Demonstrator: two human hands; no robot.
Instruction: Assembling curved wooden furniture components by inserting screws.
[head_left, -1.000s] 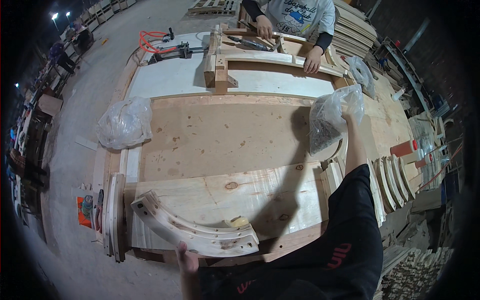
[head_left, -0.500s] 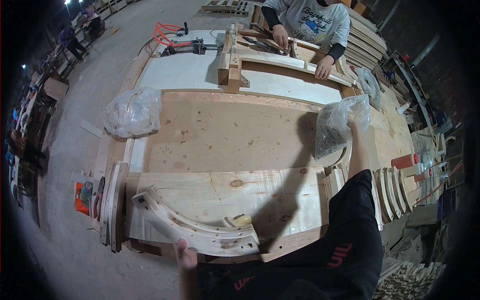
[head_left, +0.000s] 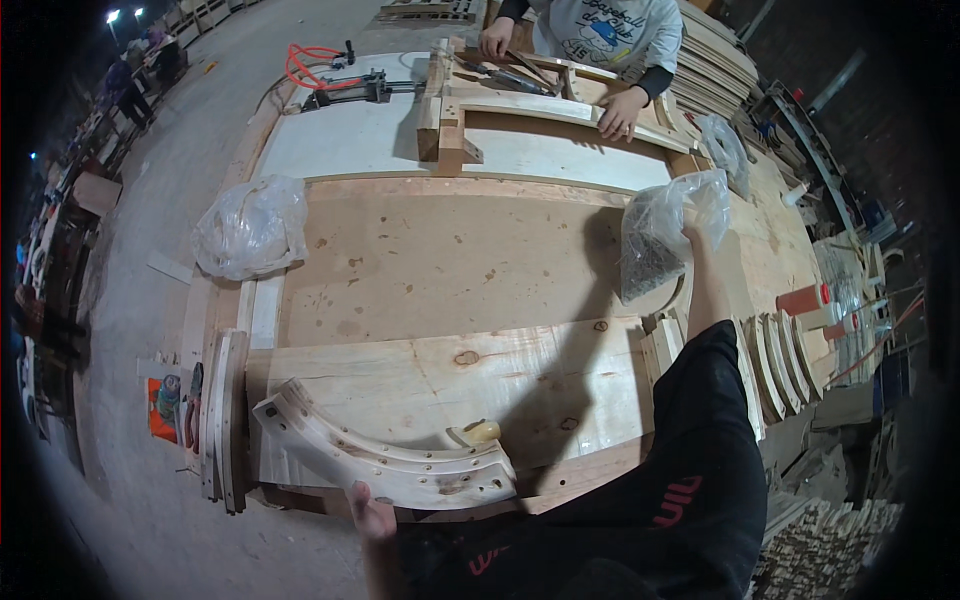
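Observation:
My right hand [head_left: 695,240] is closed at the side of a clear plastic bag [head_left: 650,235] with small dark pieces in it; the fingertips are partly covered by the film. The bag stands at the right of the bench beside curved wooden strips. My left hand [head_left: 373,512] is at the near edge, thumb up and fingers loosely apart, against the lower edge of a curved wooden piece [head_left: 400,470]. That piece has rows of holes and lies on a pale plank [head_left: 560,380]. Behind its right end sits a small yellowish object [head_left: 482,431], its kind unclear.
Across the bench a co-worker's hands [head_left: 622,112] rest on a wooden frame [head_left: 540,110]. A black clamp cylinder [head_left: 350,90] with a red hose lies far left. Another plastic bag [head_left: 250,228] sits left, stacked wooden strips [head_left: 225,420] nearer. More curved strips [head_left: 785,360] stand right.
The view has shifted slightly, moving the scene left and up. The co-worker's hand on the picture's left has moved left along the frame. My hands keep nearly the same places.

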